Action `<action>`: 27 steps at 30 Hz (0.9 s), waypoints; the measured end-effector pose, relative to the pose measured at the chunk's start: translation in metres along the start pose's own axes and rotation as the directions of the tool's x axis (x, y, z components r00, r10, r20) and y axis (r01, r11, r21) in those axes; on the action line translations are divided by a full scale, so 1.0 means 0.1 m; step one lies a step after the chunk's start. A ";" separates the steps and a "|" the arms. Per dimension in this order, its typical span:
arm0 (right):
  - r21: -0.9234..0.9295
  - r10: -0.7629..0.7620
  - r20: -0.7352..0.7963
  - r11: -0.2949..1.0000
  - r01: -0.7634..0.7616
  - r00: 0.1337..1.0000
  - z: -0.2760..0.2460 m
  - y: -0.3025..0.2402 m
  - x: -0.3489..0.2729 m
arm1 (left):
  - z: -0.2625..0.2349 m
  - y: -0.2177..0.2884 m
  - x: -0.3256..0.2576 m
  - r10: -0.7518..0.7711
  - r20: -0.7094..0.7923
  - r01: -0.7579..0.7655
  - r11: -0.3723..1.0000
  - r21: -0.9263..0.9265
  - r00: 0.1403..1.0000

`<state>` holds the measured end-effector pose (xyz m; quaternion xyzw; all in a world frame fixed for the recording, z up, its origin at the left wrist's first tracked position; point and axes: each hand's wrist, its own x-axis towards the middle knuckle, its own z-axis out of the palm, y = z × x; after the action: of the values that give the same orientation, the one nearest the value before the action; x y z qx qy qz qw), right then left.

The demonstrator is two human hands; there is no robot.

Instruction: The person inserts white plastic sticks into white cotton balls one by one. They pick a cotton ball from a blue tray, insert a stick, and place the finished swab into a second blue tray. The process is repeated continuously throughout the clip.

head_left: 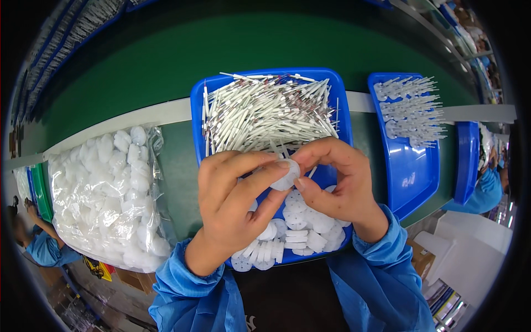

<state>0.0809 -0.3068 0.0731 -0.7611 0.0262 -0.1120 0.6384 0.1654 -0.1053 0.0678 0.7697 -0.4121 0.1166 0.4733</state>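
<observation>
Above a blue tray [348,133] I hold a round white plastic disc [285,178] between both hands. The fingertips of my left hand [235,193] close on its left side. At its right edge, the thumb and index finger of my right hand [343,182] pinch. A few pale prongs or sticks show just behind the disc; whether they are joined to it I cannot tell. Many thin white sticks [265,113] with dark reddish ends fill the tray's far half. Under my hands, its near half holds loose and stacked white discs [296,213].
A clear plastic bag [105,193] full of white discs lies to the left. On the right, a blue tray [406,171] carries rows of discs with upright sticks [412,108]. Another blue tray [467,160] stands beyond it. People in blue sleeves work at both sides.
</observation>
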 end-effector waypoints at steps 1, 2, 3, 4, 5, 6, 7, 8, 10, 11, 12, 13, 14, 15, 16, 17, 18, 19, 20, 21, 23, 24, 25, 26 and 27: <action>0.003 0.006 0.003 1.000 -0.006 1.000 0.01 0.00 0.00 | 0.00 0.00 0.00 0.004 0.001 -0.004 1.000 0.004 1.000; 0.006 0.011 0.007 1.000 -0.011 1.000 0.01 0.00 0.00 | -0.01 0.01 0.00 -0.004 0.003 0.004 1.000 -0.002 1.000; 0.009 0.017 0.010 1.000 -0.017 1.000 0.02 0.00 0.00 | -0.01 0.01 0.01 -0.011 0.004 0.011 1.000 -0.008 1.000; 0.016 0.015 0.017 1.000 -0.015 1.000 0.02 0.01 -0.01 | -0.01 0.01 0.01 -0.018 0.006 0.019 1.000 -0.013 1.000; 0.023 0.013 0.024 1.000 -0.013 1.000 0.01 0.02 -0.01 | -0.01 0.01 0.01 -0.023 0.006 0.023 0.999 -0.028 1.000; 0.030 0.011 0.031 0.999 -0.012 0.999 0.00 0.03 -0.01 | -0.02 0.00 0.01 -0.027 0.006 0.028 0.999 -0.043 1.000; 0.046 0.008 0.043 0.999 -0.010 0.999 -0.01 0.03 -0.01 | -0.02 0.00 0.01 -0.032 0.006 0.032 0.998 -0.058 0.999; 0.063 0.005 0.055 0.998 -0.009 0.998 -0.01 0.03 -0.01 | -0.01 0.00 0.01 -0.032 0.002 0.032 0.998 -0.062 0.999; 0.100 0.008 0.072 0.995 -0.015 0.997 -0.01 0.03 -0.01 | -0.01 0.00 0.01 -0.031 -0.004 0.031 0.997 -0.069 1.000; 0.120 0.013 0.077 0.993 -0.022 0.997 -0.01 0.02 0.00 | 0.00 -0.01 0.01 -0.030 -0.010 0.029 0.997 -0.071 1.000; 0.139 0.018 0.082 0.990 -0.029 0.997 -0.01 0.01 0.00 | 0.02 -0.02 0.01 -0.029 -0.015 0.028 0.997 -0.074 0.999; 0.144 0.022 0.084 0.989 -0.034 0.996 -0.01 0.01 0.00 | 0.03 -0.02 0.00 -0.028 -0.021 0.027 0.997 -0.077 0.999; 0.148 0.026 0.085 0.988 -0.038 0.996 -0.01 0.00 0.00 | 0.03 -0.02 0.01 -0.025 -0.021 0.024 0.997 -0.072 0.999; 0.151 0.029 0.087 0.988 -0.042 0.996 -0.01 0.00 -0.01 | 0.03 -0.01 0.02 -0.023 -0.021 0.021 0.997 -0.068 1.000; 0.157 0.031 0.082 0.987 -0.044 0.996 -0.01 0.00 0.00 | 0.02 -0.01 0.02 -0.020 -0.021 0.018 0.998 -0.064 1.000; 0.164 0.033 0.076 0.985 -0.045 0.997 0.00 0.00 0.00 | 0.02 -0.01 0.02 -0.016 -0.017 0.015 0.998 -0.053 1.000; 0.170 0.034 0.071 0.984 -0.046 0.997 0.01 0.00 0.00 | 0.02 0.00 0.01 -0.012 -0.014 0.012 0.999 -0.043 1.000; 0.166 0.043 0.072 0.985 -0.054 0.996 0.00 0.01 0.00 | 0.01 0.00 0.01 -0.009 -0.010 0.008 0.999 -0.032 1.000; 0.162 0.051 0.074 0.985 -0.063 0.996 0.00 0.01 -0.01 | 0.02 0.00 0.01 -0.009 -0.011 0.009 0.999 -0.038 1.000; 0.157 0.060 0.076 0.985 -0.071 0.995 -0.01 0.01 -0.01 | 0.02 0.00 0.01 -0.010 -0.013 0.010 0.999 -0.044 1.000; 0.169 0.067 0.101 0.982 -0.083 0.993 -0.08 0.01 -0.02 | 0.02 0.00 0.01 -0.009 0.000 0.009 0.999 -0.051 1.000; 0.175 0.070 0.113 0.981 -0.090 0.991 -0.10 0.02 -0.01 | 0.01 0.01 0.02 -0.006 0.015 0.007 0.999 -0.052 1.000; 0.159 0.119 0.132 0.977 -0.140 0.984 -0.11 0.00 0.01 | 0.00 0.01 0.03 -0.003 0.031 0.005 0.999 -0.053 1.000; 0.140 0.170 0.148 0.972 -0.191 0.974 -0.11 -0.04 0.03 | 0.00 0.01 0.02 0.005 0.030 -0.004 0.999 -0.035 1.000; 0.121 0.220 0.163 0.963 -0.241 0.962 -0.12 -0.06 0.04 | 0.00 0.00 0.01 0.013 0.030 -0.012 1.000 -0.016 0.999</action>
<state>0.0816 -0.3179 0.0811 -0.7126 0.0595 0.0186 0.6988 0.1665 -0.1059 0.0685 0.7649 -0.4249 0.1047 0.4726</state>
